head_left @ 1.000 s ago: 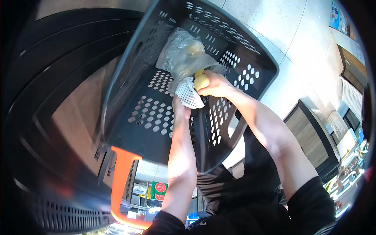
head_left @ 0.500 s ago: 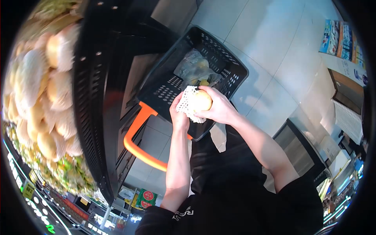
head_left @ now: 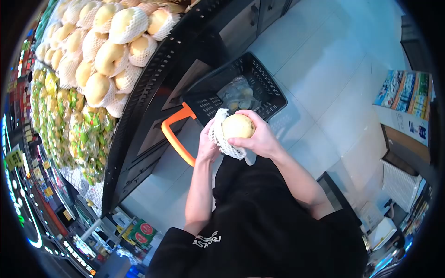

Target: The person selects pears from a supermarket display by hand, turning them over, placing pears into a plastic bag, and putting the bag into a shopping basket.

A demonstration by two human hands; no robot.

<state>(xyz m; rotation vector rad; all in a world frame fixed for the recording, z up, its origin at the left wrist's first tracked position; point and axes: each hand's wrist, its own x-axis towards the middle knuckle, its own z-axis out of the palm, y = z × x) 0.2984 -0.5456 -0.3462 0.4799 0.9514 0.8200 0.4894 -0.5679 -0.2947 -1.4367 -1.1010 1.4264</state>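
A round, pale yellow fruit, which looks like a pear, sits between my two hands in front of my body. My right hand is closed around its right side, with the thumb across the lower front. A white foam net sleeve covers the fruit's left side and hangs down below it. My left hand grips the sleeve from the left, its fingers partly hidden behind the netting. Beyond my hands, a black shopping basket with an orange handle holds a clear plastic bag with something yellowish inside.
On the left, a display shelf holds many similar fruits in foam nets, beside bagged green-and-yellow produce. The shelf's black edge runs close to the basket. Boxes stand at right on the tiled floor.
The view has turned, bringing more of the fruit display into sight. More of the fruit is now exposed from the foam net, which has shifted to its left side.
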